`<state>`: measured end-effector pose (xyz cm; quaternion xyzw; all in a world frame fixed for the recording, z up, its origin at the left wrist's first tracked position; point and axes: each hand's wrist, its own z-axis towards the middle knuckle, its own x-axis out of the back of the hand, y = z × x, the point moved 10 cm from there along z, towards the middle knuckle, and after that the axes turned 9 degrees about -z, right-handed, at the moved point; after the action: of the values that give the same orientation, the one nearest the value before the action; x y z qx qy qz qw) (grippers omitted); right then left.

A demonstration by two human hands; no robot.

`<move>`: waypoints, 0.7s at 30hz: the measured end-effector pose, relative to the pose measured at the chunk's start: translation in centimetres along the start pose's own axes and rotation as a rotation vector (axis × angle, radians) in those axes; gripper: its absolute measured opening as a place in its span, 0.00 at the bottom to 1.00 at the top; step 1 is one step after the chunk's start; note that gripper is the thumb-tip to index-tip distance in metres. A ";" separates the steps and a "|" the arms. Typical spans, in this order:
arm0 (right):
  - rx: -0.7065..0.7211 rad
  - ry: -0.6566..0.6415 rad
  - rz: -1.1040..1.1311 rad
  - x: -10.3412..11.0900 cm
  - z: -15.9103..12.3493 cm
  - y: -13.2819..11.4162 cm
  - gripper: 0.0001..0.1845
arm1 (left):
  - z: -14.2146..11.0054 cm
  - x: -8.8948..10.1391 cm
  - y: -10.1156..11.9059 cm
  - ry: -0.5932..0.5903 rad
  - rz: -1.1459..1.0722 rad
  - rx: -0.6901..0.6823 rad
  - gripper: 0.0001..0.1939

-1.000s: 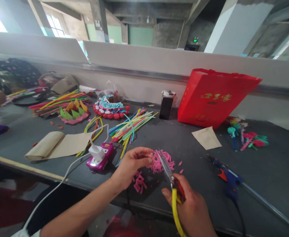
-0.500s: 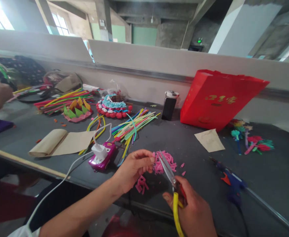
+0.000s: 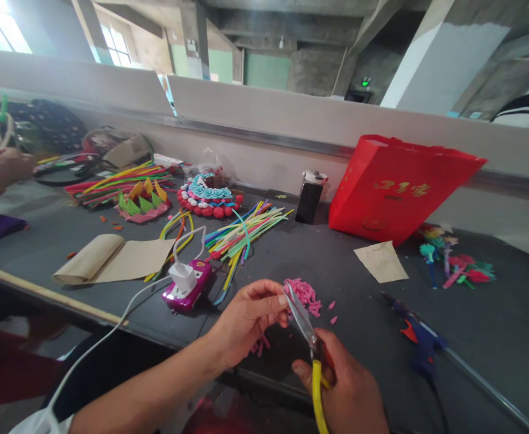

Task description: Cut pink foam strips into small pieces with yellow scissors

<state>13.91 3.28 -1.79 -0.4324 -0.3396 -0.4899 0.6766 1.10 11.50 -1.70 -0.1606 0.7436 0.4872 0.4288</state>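
Observation:
My right hand [image 3: 345,380] is wrapped around a pair of scissors [image 3: 301,316] with yellow-covered handles, its blades pointing up and left. At the blade tips, the thumb and fingers of my left hand [image 3: 253,316] are pinched together on a small pink piece, mostly hidden by the fingertips and blades. Behind the blades lies a heap of short pink cut pieces [image 3: 306,292] on the dark table. A smaller group of pink pieces [image 3: 260,345] sits below my left hand, partly covered by it.
A glue gun [image 3: 420,340] lies on the right, near a brown paper square [image 3: 382,262] and a red bag [image 3: 400,193]. To the left are a purple power strip [image 3: 187,286], a paper roll [image 3: 110,259] and colourful fuzzy stems [image 3: 246,232]. Another person's hand [image 3: 2,172] shows far left.
My left fingertips and the scissors tips have come together, and the left hand covers more of the lower pink pieces. A person has appeared behind the partition at right.

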 end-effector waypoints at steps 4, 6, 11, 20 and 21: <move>-0.015 -0.038 0.010 -0.2 -0.2 0.1 0.24 | 0.0 -0.2 0.2 -0.015 0.005 -0.014 0.06; -0.005 -0.039 0.012 -0.2 -0.2 0.0 0.25 | -0.1 -0.3 0.2 -0.019 0.009 -0.011 0.06; 0.042 0.010 -0.004 0.1 -0.3 -0.4 0.25 | -0.1 -0.1 0.3 -0.001 0.022 -0.003 0.09; 0.082 0.064 -0.047 0.6 -0.1 -1.0 0.25 | -0.2 0.0 0.2 -0.021 0.016 0.007 0.07; 0.079 0.062 -0.042 0.6 -0.1 -1.0 0.25 | -0.2 0.0 0.2 -0.026 0.015 0.007 0.07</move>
<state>13.14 2.84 -1.03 -0.3828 -0.3467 -0.5034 0.6927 0.90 11.45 -1.53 -0.1471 0.7409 0.4898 0.4353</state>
